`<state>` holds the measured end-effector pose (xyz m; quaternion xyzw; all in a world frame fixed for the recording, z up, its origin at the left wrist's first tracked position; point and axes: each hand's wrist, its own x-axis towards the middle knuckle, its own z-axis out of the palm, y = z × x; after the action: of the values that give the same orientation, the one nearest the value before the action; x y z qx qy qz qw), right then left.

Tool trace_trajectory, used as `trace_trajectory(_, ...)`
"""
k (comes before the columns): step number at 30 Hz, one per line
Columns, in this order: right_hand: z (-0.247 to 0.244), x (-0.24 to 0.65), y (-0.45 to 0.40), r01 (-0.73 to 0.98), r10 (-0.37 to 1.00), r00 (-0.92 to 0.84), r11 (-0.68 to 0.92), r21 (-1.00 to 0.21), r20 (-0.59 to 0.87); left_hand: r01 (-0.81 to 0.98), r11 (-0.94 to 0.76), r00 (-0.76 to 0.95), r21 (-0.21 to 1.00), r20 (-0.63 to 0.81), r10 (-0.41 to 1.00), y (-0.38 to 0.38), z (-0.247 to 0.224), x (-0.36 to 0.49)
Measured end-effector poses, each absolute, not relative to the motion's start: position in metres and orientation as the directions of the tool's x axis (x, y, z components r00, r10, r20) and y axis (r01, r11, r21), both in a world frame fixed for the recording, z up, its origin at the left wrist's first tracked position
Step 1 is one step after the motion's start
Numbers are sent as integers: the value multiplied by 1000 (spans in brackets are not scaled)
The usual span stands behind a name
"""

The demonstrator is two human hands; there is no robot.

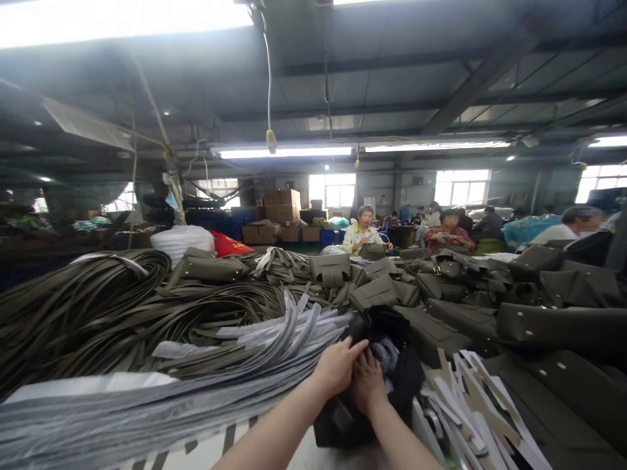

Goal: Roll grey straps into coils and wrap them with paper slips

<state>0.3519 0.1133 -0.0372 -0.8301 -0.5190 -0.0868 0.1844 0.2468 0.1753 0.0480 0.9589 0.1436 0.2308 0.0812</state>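
Observation:
A black bag or cloth bundle [406, 372] lies at the middle front, with grey wrapped material [385, 354] showing in its opening. My left hand [337, 365] rests at the bundle's left edge, its fingers partly spread and one stretched to the right. Beside it, my right hand [367, 382] lies on the black material, fingers extended toward the opening. The two hands touch or overlap at the fingertips. Neither visibly grips anything. Long strips in clear plastic [274, 365] run from the left up to the bundle.
Dark olive straps [63, 307] are heaped on the left. Olive bag pieces [563, 326] pile up on the right, behind white and tan strips [470, 405]. A person [362, 235] sits across the table. A cord switch [271, 140] hangs overhead.

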Motion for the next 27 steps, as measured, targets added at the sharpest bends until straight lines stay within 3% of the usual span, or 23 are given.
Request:
trace_trajectory(2,-28,354,120,897,843,441,-399,-193,307,275,-927,835,257,415,362,174,34,228)
trace_trajectory(4,-20,355,123,904,856,425,-386,-183,295,420,-868,775,265,393,495,179,25,202)
trace_trajectory(10,-7,364,123,948,918,307,-273,-164,250,810,-561,549,168,116,828,228,1,109)
trace_trajectory(15,-16,346,88,952,852,300,-236,-196,430,894,-439,442,96,-18,897,248,-17,64)
trace_trajectory(18,-27,318,53,953,764,243,-75,-292,597,900,-425,431,92,-52,901,250,-10,54)
trace_trajectory(20,-32,297,33,928,759,226,23,-372,611,898,-430,437,97,-64,897,247,-1,48)
trace_trajectory(23,-30,261,19,759,866,294,46,-650,404,882,-458,466,110,-66,882,224,12,35)
trace_trajectory(25,-24,233,23,434,946,315,-76,-898,73,861,-494,504,125,-64,861,189,17,26)
trace_trajectory(27,-13,201,31,4,953,208,-225,-974,-219,828,-541,554,146,-67,830,139,16,18)
